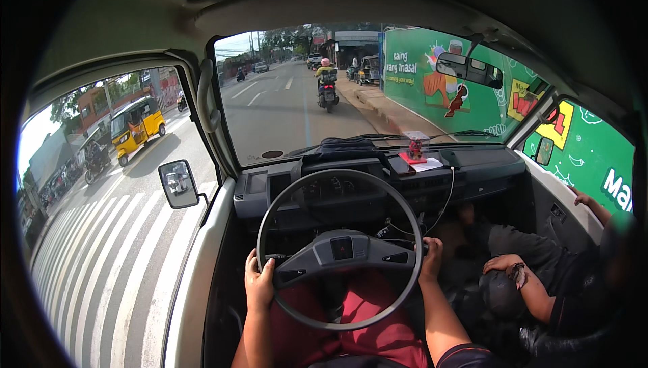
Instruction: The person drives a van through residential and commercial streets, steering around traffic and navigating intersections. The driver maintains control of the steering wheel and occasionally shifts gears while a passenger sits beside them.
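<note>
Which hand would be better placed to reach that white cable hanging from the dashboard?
Probably the right hand: it's at the right side of the steering wheel, where the white cable hangs. The left hand grips the left rim, farther from it.

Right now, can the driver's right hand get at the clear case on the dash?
Probably, with a forward stretch: the right hand is at the steering wheel, and the clear case stands ahead on the dashboard, outside the rim. The white cable seems to hang beside the way.
</note>
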Demonstrator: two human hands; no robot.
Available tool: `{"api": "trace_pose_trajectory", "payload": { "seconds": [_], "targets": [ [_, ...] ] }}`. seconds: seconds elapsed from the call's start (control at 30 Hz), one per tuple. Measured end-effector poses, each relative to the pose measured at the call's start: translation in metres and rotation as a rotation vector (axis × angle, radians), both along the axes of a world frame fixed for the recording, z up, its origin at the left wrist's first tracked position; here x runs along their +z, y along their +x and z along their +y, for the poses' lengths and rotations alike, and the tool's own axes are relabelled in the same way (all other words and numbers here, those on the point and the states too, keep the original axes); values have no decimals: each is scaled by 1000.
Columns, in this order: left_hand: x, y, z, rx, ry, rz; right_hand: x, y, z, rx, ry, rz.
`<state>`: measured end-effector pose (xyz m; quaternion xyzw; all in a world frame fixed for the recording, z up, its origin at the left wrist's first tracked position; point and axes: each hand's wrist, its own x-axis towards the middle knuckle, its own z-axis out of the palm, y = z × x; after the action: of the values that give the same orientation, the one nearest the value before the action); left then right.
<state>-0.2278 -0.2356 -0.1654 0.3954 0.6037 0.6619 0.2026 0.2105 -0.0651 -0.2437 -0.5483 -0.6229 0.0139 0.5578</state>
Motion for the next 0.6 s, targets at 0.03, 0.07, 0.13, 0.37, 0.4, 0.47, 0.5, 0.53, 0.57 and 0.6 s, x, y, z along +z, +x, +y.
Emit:
{"api": "trace_pose_trajectory", "payload": {
  "seconds": [0.03,0.07,0.13,0.37,0.4,0.47,0.5,0.53,0.57,0.6],
  "targets": [
    [3,0,0,31,-12,69,-1,1,1,24,-29,58],
    [6,-1,1,33,-37,75,-2,1,2,42,-107,116],
    [13,-5,4,28,-71,121,-3,1,2,-3,-41,32],
    [32,-26,31,-30,-96,136,5,-4,-4,-59,3,-58],
    [33,-29,36,-42,-96,133,5,-4,-5,-41,0,-27],
    [35,-34,43,-59,-88,136,5,-4,-5,-58,-10,-51],
    [35,-35,46,-66,-98,132,4,-3,-5,-37,21,-38],
    [36,-37,49,-73,-106,130,4,-3,-4,-29,37,-39],
    [36,-38,50,-61,-103,153,3,-2,-4,-38,47,-56],
    [36,-39,52,-83,-84,149,2,-2,-3,-28,50,-44]
  ]
}}
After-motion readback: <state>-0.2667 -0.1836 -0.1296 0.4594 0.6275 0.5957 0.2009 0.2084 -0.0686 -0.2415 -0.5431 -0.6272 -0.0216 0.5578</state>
